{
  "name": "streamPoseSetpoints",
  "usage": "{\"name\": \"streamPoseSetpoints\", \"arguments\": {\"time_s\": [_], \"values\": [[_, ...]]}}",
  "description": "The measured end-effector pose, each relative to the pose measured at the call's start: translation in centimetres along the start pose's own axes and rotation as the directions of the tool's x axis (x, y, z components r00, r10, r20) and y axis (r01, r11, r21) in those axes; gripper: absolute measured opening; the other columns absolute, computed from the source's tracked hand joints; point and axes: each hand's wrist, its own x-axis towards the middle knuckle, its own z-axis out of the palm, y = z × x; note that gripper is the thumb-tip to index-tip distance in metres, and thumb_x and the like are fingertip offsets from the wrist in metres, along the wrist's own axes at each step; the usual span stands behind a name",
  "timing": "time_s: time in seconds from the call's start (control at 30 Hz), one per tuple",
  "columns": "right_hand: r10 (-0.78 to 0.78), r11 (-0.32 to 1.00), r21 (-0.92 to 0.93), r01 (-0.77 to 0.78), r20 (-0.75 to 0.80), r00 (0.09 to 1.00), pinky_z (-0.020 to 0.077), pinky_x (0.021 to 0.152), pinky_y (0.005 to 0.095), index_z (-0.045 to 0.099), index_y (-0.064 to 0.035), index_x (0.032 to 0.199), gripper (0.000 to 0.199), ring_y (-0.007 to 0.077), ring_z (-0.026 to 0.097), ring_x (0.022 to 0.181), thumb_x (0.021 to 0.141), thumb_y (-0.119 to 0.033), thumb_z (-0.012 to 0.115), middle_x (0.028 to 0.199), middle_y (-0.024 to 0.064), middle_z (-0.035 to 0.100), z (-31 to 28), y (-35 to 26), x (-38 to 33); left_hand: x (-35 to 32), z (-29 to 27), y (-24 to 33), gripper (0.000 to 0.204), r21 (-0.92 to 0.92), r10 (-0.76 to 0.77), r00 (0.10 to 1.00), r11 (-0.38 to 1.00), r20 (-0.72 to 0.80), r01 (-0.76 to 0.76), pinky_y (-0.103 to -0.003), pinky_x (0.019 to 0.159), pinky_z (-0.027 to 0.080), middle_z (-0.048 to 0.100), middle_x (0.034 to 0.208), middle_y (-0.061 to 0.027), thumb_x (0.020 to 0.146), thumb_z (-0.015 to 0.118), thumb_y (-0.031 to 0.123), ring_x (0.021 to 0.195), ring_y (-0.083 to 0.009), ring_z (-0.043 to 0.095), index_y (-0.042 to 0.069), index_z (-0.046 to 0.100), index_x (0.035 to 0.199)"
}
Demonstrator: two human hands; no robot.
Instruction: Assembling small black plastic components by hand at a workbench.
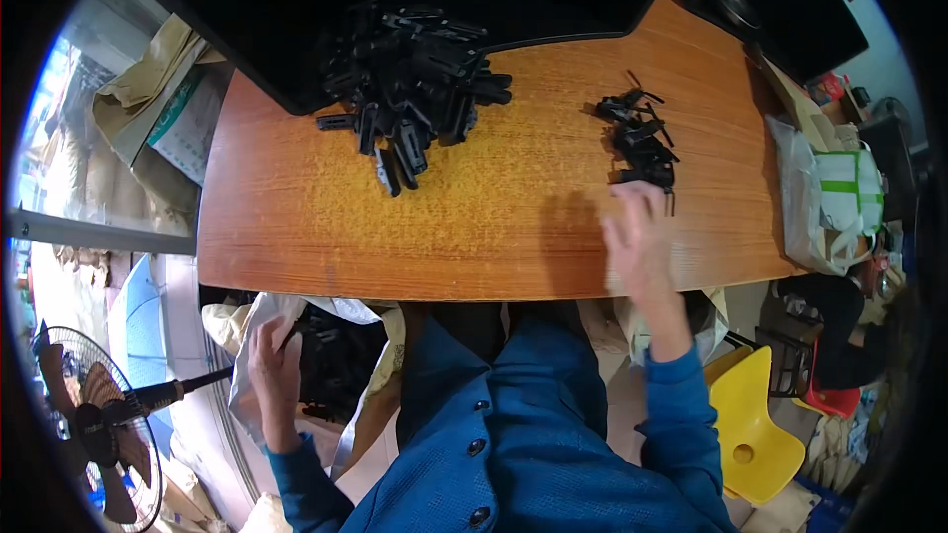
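The right hand (640, 237) is spread open, empty, fingertips just beside the small pile of black plastic clips (640, 141) on the counter (296, 217). The left hand (272, 360) is closed on the bag (259, 321) below the counter edge. A placing step is judged in hand; next, another clip must be drawn from the bag.

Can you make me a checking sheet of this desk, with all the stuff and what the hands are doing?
Surface: wooden table, mostly bare at the front.
Job's things: big pile of black plastic parts; small pile of black parts; open bag below the table edge with more black parts.
Clutter: black tray at the back.
Hands: left hand at the bag; right hand blurred, beside the small pile.
Cables: nothing seen.
Surroundings: fan, yellow chair, bags at right.
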Motion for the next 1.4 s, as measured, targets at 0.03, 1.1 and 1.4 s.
{"name": "streamPoseSetpoints", "arguments": {"time_s": [0.03,1.1,1.4], "values": [[-0.029,0.992,-0.125,0.026,-0.019,0.999,0.0441,0.089,0.0367,0.053,-0.0039,0.115,0.039,0.0311,0.051,0.105,0.077,0.001,0.061,0.114,0.0149,0.049,-0.9,0.6,0.3,1.0,0.6,0.6,0.027,-0.09,-0.032,0.999,0.996,-0.016,0.03,-0.036,0.079,0.048,0.062,0.099,-0.0167,0.079,0.062,0.003,0.093,-0.0303,0.061,0.002,0.059,0.105],[0.293,0.491,0.77,-0.408,0.296,0.909,0.0456,0.059,0.0198,0.058,-0.003,0.097,0.012,0.0099,0.062,0.069,0.091,-0.013,0.058,0.088,0.0036,0.066,0.4,-1.2,4.0,7.3,11.0,14.7,0.02,-0.841,0.167,0.848,-0.13,0.503,0.525,-0.027,0.06,0.052,0.064,0.103,-0.0174,0.098,0.047,0.027,0.086,-0.0267,0.067,0.009,0.049,0.106],[-0.182,0.865,0.454,0.214,-0.115,0.977,0.0514,0.068,0.0279,0.059,-0.0001,0.103,0.025,0.0219,0.064,0.078,0.079,0.004,0.066,0.092,0.0121,0.064,2.8,-10.4,-1.1,3.1,9.9,16.0,0.013,-0.858,0.323,0.862,-0.21,0.391,0.468,-0.029,0.079,0.052,0.061,0.105,-0.0115,0.096,0.05,0.014,0.095,-0.0205,0.063,0.009,0.045,0.107]]}}
